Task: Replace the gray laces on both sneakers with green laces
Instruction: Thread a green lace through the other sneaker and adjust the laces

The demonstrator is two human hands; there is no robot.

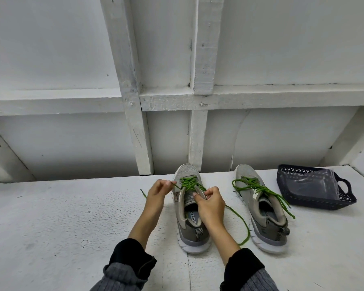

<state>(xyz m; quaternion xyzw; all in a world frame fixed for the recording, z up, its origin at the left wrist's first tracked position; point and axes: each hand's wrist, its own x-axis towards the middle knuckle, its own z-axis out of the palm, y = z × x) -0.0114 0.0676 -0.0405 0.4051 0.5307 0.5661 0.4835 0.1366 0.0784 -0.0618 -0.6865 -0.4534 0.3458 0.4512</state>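
So I'm on the last bit of lacing the sneaker between my hands. The green lace is already criss-crossed up the eyelets. My left hand is pinching the left end of that lace and pulling it out sideways, away from the shoe. My right hand sits on the tongue and collar, fingers curled over the top edge, and looks to be pinning the lace there, though I can't quite tell if it's gripping the lace itself or just the shoe.

Tips from where I'm at, just my take: keep the holding hand pressed down so the shoe doesn't slide on the surface while the other one pulls. Snug each cross from the toe end back toward me, not all at once. And even up the ends, because the tail trailing past my right wrist looks a lot longer than the bit in my left hand.

Count check: two sneakers, the one I'm holding and the second sneaker out past my right hand, which already has its own green lace in, ends loose. Two green laces total. One dark basket further right of that. No gray laces that I can see.
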